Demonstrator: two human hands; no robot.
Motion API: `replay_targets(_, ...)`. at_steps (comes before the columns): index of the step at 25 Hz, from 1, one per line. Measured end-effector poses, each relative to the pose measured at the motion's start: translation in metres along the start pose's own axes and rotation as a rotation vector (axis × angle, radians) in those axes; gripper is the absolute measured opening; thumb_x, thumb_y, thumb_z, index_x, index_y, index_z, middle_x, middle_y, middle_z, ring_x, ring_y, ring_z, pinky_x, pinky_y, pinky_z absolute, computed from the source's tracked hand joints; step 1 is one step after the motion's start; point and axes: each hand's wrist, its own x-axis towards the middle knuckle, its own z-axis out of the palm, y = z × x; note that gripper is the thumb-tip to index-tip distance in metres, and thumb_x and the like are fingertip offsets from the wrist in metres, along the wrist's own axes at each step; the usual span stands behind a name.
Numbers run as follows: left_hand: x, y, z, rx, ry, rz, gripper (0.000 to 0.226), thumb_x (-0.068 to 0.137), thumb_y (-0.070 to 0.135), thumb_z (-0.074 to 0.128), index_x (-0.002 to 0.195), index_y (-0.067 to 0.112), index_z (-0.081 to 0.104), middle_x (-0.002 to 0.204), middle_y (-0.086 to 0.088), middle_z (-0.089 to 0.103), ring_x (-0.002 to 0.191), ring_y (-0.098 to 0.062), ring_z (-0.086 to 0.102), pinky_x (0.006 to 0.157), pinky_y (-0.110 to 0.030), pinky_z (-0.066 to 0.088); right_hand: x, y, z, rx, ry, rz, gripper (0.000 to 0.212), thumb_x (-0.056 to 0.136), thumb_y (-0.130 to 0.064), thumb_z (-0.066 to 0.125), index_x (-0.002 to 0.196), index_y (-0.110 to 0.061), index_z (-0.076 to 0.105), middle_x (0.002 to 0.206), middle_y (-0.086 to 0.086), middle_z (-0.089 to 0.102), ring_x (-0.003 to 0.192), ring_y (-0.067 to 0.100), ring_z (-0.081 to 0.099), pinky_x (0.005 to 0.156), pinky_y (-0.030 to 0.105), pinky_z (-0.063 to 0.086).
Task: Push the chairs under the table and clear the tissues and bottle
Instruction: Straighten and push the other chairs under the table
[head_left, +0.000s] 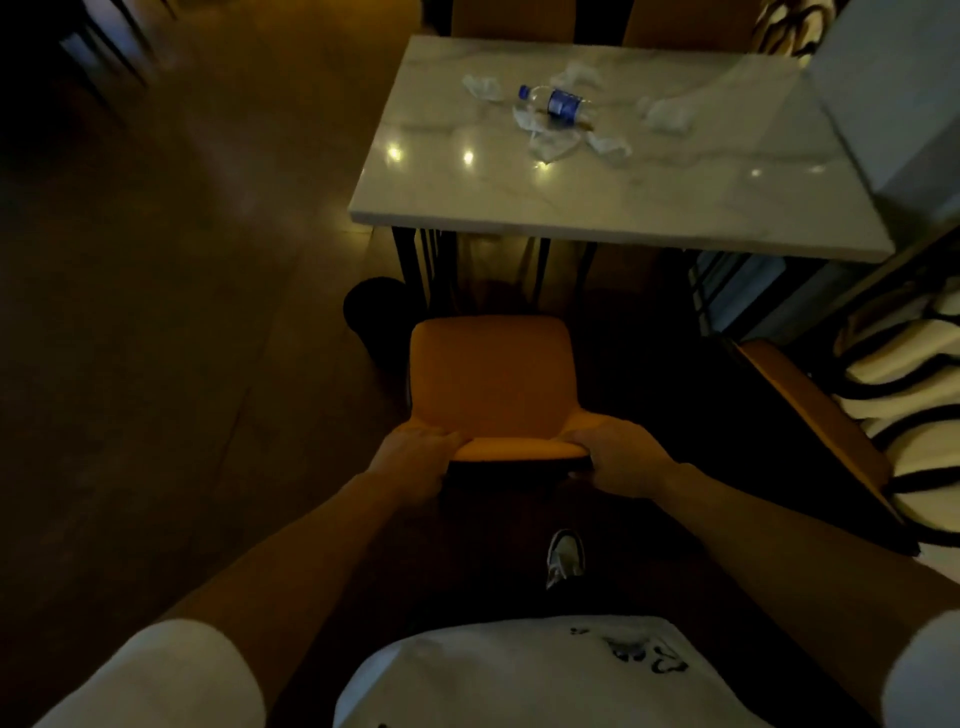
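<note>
Both my arms reach straight out ahead of me, bare from the short white sleeves down, elbows nearly locked. My left hand (415, 457) and my right hand (618, 460) sit level with each other, well apart, palms down and knuckles up. Each one is curled closed around the chair back (514, 449) stretched between them, fingers wrapped over the top edge, thumbs tucked beneath. My wrists run straight with my forearms.
</note>
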Motion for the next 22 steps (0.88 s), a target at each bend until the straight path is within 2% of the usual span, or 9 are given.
replay_targets(5, -0.001, -0.020, -0.005, 0.010, 0.024, 0.080, 0.053, 0.092, 0.019, 0.061, 0.141, 0.030, 0.045, 0.121, 0.001, 0.058, 0.109, -0.021, 0.057, 0.085, -0.033, 0.044, 0.000, -0.024, 0.005, 0.053, 0.013, 0.104, 0.046, 0.094, -0.040, 0.060, 0.138, -0.037, 0.050, 0.117, -0.002, 0.062, 0.105, 0.021, 0.057, 0.089, 0.034, 0.047)
replay_targets(8, 0.004, -0.046, -0.009, 0.017, 0.000, 0.067, 0.053, 0.089, 0.021, 0.065, 0.138, 0.032, 0.047, 0.123, 0.004, 0.058, 0.111, -0.019, 0.057, 0.089, -0.034, 0.051, 0.018, -0.039, 0.006, -0.002, 0.012, 0.097, 0.046, 0.093, -0.046, 0.057, 0.138, -0.037, 0.049, 0.116, -0.003, 0.063, 0.103, 0.021, 0.058, 0.089, 0.038, 0.050)
replay_targets(11, 0.016, -0.071, -0.016, 0.030, 0.018, -0.010, 0.043, 0.086, 0.021, 0.067, 0.125, 0.032, 0.053, 0.117, 0.004, 0.060, 0.101, -0.018, 0.060, 0.084, -0.039, 0.056, 0.044, -0.044, 0.004, -0.061, 0.040, 0.055, 0.043, 0.094, -0.051, 0.053, 0.134, -0.035, 0.051, 0.105, -0.003, 0.062, 0.092, 0.021, 0.059, 0.081, 0.039, 0.053)
replay_targets(14, 0.035, -0.077, -0.024, 0.038, 0.055, -0.024, 0.039, 0.086, 0.021, 0.067, 0.122, 0.031, 0.055, 0.115, 0.004, 0.060, 0.098, -0.018, 0.061, 0.082, -0.038, 0.056, 0.062, -0.034, -0.003, -0.096, 0.069, 0.047, 0.049, 0.094, -0.052, 0.053, 0.140, -0.035, 0.047, 0.104, -0.003, 0.064, 0.092, 0.021, 0.060, 0.080, 0.038, 0.054)
replay_targets(17, 0.054, -0.076, -0.028, 0.047, 0.078, -0.004, 0.035, 0.085, 0.021, 0.067, 0.118, 0.029, 0.057, 0.113, 0.006, 0.060, 0.098, -0.017, 0.060, 0.081, -0.036, 0.055, 0.075, -0.012, -0.010, -0.083, 0.091, 0.040, 0.053, 0.092, -0.052, 0.057, 0.141, -0.034, 0.047, 0.112, -0.003, 0.065, 0.101, 0.020, 0.061, 0.085, 0.039, 0.053)
replay_targets(22, 0.077, -0.080, -0.035, 0.010, 0.044, -0.018, 0.042, 0.083, 0.023, 0.071, 0.120, 0.033, 0.053, 0.114, 0.006, 0.057, 0.100, -0.015, 0.058, 0.084, -0.036, 0.054, 0.094, 0.007, -0.013, -0.123, 0.103, 0.025, 0.055, 0.089, -0.054, 0.059, 0.140, -0.038, 0.045, 0.110, -0.005, 0.065, 0.100, 0.020, 0.061, 0.082, 0.040, 0.055)
